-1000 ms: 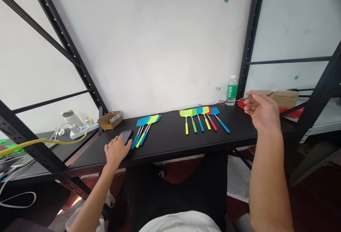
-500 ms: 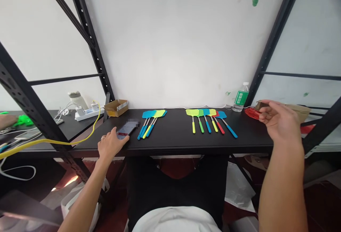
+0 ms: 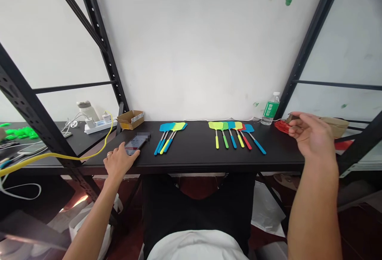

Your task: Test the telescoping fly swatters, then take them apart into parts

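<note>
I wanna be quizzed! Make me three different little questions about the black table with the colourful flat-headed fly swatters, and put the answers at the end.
1. Which of the person's hands is at the flat, dark-framed phone?
2. True or false: the clear plastic bottle with the green label wears a white cap.
3. Fill in the colour: the flat-headed, thin-shafted fly swatter farthest to the right has a ___ grip.

Key: 1. The left hand. 2. True. 3. Blue.
</note>
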{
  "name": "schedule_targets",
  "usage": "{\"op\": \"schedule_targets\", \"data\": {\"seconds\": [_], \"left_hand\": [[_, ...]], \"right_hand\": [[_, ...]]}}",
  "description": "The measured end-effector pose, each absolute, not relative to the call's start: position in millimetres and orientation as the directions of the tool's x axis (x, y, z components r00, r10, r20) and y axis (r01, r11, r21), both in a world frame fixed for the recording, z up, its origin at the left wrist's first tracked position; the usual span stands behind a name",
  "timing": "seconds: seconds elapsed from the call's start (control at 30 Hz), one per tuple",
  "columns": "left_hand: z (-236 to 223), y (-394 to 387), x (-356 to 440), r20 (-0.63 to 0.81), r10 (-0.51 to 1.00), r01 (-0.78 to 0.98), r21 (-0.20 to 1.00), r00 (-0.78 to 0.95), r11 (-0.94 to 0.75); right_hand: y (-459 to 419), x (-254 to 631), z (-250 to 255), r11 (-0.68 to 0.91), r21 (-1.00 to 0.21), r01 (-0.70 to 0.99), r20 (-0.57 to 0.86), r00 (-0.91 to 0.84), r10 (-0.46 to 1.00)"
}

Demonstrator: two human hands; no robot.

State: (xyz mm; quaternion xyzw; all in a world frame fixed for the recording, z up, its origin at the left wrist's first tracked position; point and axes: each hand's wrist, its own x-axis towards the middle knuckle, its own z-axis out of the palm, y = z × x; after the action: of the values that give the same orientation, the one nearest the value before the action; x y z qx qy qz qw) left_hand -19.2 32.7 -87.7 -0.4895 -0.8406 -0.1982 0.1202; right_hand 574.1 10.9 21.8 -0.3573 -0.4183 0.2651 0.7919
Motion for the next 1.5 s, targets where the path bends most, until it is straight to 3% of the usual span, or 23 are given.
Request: {"op": "schedule_targets", "data": {"seconds": [0.13, 0.23, 0.33, 0.47, 0.57, 0.87, 1.17, 1.33, 1.5], "left_hand": [[-85.2, 32.9, -15.1, 0.386, 0.769, 0.86, 0.222, -0.51, 0.459], [-79.8, 33.0, 0.1, 0.466, 0.754, 0.886, 0.199, -0.462, 0.42], [-73.9, 36.4, 30.3, 0.518, 0.784, 0.94, 0.193, -0.341, 0.28], [-75.0, 44.5, 79.7, 0.465, 0.876, 0.973, 0.229, -0.126, 0.019], [-83.0, 47.8, 102.7, 0.458, 0.888, 0.975, 0.21, -0.039, -0.065], [-91.1, 44.5, 99.6, 0.523, 0.852, 0.974, 0.197, -0.006, -0.113], [-80.8, 67.6, 107.4, 0.504, 0.862, 0.997, -0.017, -0.053, 0.071], [-72.0, 85.9, 107.6, 0.448, 0.894, 0.992, -0.12, 0.028, 0.029], [-70.6, 89.0, 109.3, 0.441, 0.897, 0.989, -0.142, 0.031, 0.036]], "right_hand": [[13.3, 573.2, 21.6, 0.611, -0.784, -0.114, 0.487, 0.497, 0.718], [14.1, 573.3, 21.4, 0.606, -0.788, -0.111, 0.487, 0.49, 0.723], [13.9, 572.7, 21.7, 0.606, -0.789, -0.102, 0.494, 0.482, 0.724], [13.8, 569.1, 22.2, 0.602, -0.792, -0.102, 0.498, 0.465, 0.732], [15.8, 564.9, 21.6, 0.591, -0.801, -0.1, 0.494, 0.448, 0.745], [26.8, 541.9, 17.3, 0.499, -0.864, -0.066, 0.447, 0.358, 0.82], [52.1, 500.9, 0.0, 0.325, -0.946, -0.004, 0.317, 0.198, 0.927], [68.6, 468.6, -19.8, 0.239, -0.97, 0.048, 0.242, 0.047, 0.969], [77.7, 417.8, -44.3, 0.122, -0.988, 0.089, 0.103, -0.193, 0.976]]}}
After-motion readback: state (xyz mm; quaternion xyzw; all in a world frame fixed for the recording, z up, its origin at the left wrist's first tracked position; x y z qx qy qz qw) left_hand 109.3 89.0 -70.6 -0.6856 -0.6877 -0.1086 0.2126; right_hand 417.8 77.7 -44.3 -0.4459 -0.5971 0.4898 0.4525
